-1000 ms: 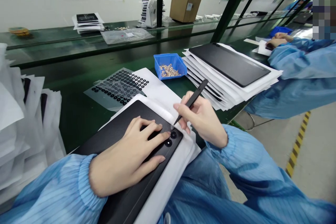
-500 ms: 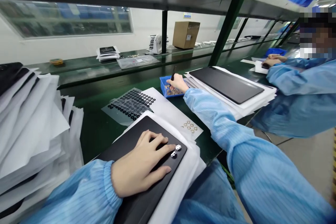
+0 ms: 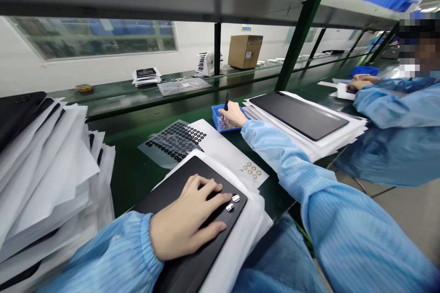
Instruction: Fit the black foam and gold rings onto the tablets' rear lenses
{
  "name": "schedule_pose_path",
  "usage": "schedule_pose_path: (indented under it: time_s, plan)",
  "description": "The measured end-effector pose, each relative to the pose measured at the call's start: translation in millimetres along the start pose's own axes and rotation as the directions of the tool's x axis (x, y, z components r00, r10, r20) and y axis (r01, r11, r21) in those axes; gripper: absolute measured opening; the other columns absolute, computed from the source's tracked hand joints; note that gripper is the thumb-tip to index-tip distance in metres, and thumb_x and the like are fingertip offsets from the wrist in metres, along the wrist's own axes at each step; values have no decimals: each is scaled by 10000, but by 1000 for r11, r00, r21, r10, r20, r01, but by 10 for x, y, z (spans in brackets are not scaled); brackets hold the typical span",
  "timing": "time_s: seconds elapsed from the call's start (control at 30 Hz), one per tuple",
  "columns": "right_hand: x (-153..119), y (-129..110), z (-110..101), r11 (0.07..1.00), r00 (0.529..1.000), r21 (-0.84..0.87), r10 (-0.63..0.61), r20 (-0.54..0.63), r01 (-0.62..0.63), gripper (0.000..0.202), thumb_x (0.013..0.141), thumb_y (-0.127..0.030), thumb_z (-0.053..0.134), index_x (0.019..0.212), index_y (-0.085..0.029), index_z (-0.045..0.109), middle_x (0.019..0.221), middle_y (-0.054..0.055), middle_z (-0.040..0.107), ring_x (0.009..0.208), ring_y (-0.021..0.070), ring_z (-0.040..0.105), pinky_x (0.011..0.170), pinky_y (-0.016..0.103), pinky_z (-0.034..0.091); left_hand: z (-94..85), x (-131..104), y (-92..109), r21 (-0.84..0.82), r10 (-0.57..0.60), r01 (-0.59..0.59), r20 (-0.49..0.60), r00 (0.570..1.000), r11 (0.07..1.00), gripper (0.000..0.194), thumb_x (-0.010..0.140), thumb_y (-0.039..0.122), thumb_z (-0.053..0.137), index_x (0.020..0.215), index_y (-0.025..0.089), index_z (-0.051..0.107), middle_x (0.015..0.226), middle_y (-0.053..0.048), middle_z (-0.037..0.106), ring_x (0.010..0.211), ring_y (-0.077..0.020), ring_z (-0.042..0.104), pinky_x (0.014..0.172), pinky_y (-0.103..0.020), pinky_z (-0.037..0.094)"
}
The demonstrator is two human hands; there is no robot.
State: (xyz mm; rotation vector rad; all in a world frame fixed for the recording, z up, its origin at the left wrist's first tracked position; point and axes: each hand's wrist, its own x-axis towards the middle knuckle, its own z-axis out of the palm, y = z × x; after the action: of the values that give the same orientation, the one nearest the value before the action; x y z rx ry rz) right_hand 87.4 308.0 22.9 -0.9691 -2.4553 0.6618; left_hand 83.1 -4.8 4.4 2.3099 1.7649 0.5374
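My left hand (image 3: pixel 189 219) lies with fingers spread on a black panel (image 3: pixel 199 167), near two shiny round pieces (image 3: pixel 233 203) at its corner. White sheets (image 3: pixel 252 203) are under the panel. Farther off, my right hand (image 3: pixel 233 113) grips a thin dark tool (image 3: pixel 226 101), its tip down in a blue tray (image 3: pixel 220 126) of small parts. Between the hands, a white sheet (image 3: pixel 223 146) bears several gold rings (image 3: pixel 252 170). Beside it is a clear film (image 3: pixel 161 146) with rows of black rings.
Stacked panels and white sheets (image 3: pixel 51 169) rise at the left. Another panel (image 3: pixel 299 114) tops a stack beyond my right arm. A person in blue sleeves (image 3: pixel 388 105) works at the far right. A cardboard box (image 3: pixel 245 51) stands on the rear ledge under a shelf.
The whole view has shifted a little, so things appear slightly lower and further right. Both hands keep nearly the same places on the panel and over the tray.
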Motion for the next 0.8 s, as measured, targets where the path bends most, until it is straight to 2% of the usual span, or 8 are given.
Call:
schedule_pose_path:
  time_s: [0.2,0.33,0.4,0.47,0.53,0.6,0.7,0.8]
  plan:
    - [-131,-119,-179,999,999,31,-27,-41,28,147,873,-235,521,813,-106,556,691,100,603,703,200,587,773,316,461,-21,23,32,-2,-3,3,21,1000,1000,375,881,304,502,1246,222,520,1160,-112,549,1001,-265,452,865,-449,445]
    - [-564,-182,-259,995,997,83,-61,37,58,325,911,-247,424,611,-151,503,581,55,561,559,141,538,660,275,454,-135,77,-121,51,-68,71,-48,996,996,308,854,306,531,1131,185,589,1084,-109,572,956,-251,463,865,-432,450]
    - [-905,-184,-267,987,985,141,-94,147,74,335,904,-273,430,596,-156,496,537,19,536,456,101,475,538,240,416,-202,90,-288,125,-217,246,-208,954,961,281,825,341,548,1028,159,616,1013,-110,573,937,-263,464,870,-458,442]
    - [-1249,-166,-255,972,938,222,-150,312,81,299,871,-319,485,620,-157,505,534,-10,513,424,76,429,471,216,359,-247,88,-457,131,-371,429,-324,870,894,331,785,422,567,971,152,614,952,-99,564,900,-269,481,859,-484,442]
    - [-1515,-141,-232,963,894,255,-190,406,89,329,840,-404,524,622,-163,477,545,-27,471,439,66,395,453,210,305,-264,81,-569,76,-488,532,-307,817,843,410,754,521,554,937,158,605,896,-80,557,854,-264,513,834,-479,455]
    - [-1664,-117,-204,970,897,218,-189,399,108,400,808,-494,539,599,-170,432,553,-32,428,477,72,370,465,217,266,-263,81,-600,20,-563,583,-233,793,812,473,735,594,507,901,160,593,855,-72,550,815,-258,543,809,-454,468]
    - [-1705,-103,-169,971,907,200,-197,373,129,431,777,-530,553,583,-171,413,570,-28,400,532,87,354,497,230,244,-261,100,-544,-29,-646,652,-171,744,758,541,698,658,465,876,158,572,811,-73,550,795,-266,572,777,-418,477]
    - [-1669,-135,-174,919,869,359,-306,389,163,353,768,-472,562,640,-152,484,618,-20,438,589,98,387,546,229,280,-286,125,-483,-108,-709,701,-156,688,705,554,639,687,502,841,175,558,740,-52,557,765,-273,586,735,-392,474]
